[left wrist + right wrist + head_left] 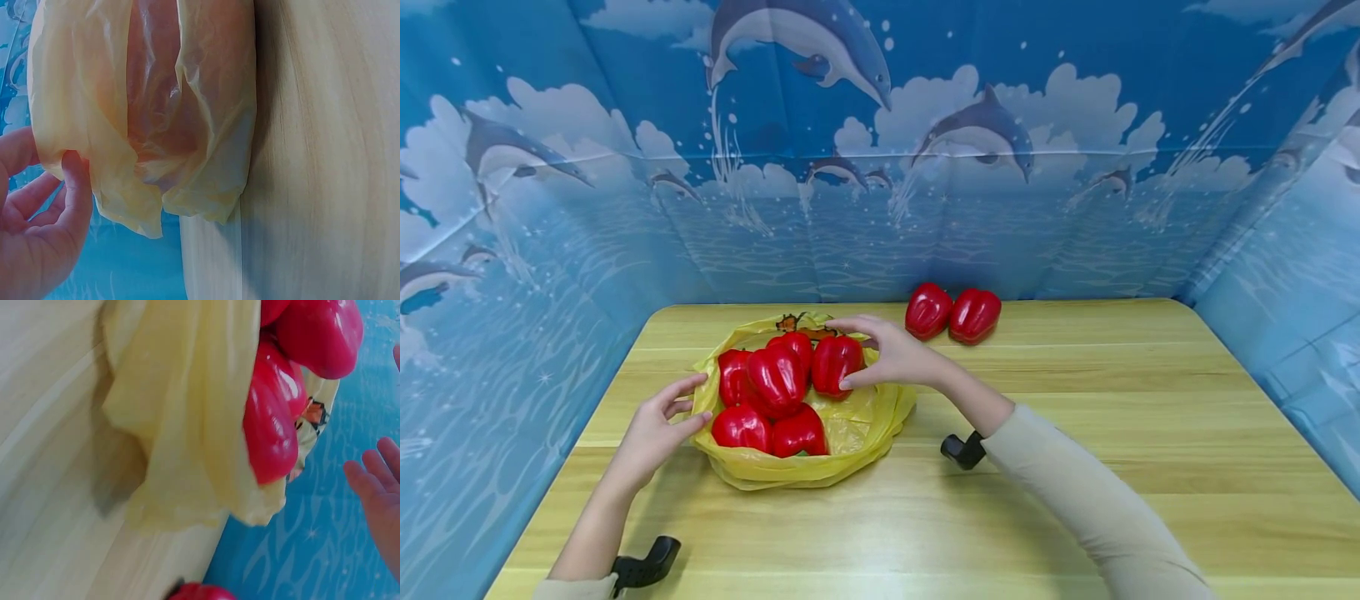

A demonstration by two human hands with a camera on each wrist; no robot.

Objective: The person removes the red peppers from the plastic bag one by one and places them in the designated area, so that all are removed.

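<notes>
A yellow plastic bag (790, 475) stands with its mouth spread on the wooden table, and several glossy red bell peppers (777, 379) lie inside it. At the bag's left rim is my left hand (651, 433); in the left wrist view its thumb and finger pinch the thin plastic (187, 125). My right hand (891, 357) hovers over the right side of the bag, thumb and fingers spread around the rightmost pepper (837, 367). In the right wrist view the fingers (375, 487) stand apart from the peppers (269, 434).
Two more red bell peppers (928, 311) (975, 317) lie side by side at the table's back edge, right of the bag. A blue dolphin-print curtain (880, 233) rises behind the table (1112, 467) and along both sides. Black wrist-worn devices (962, 451) sit below both wrists.
</notes>
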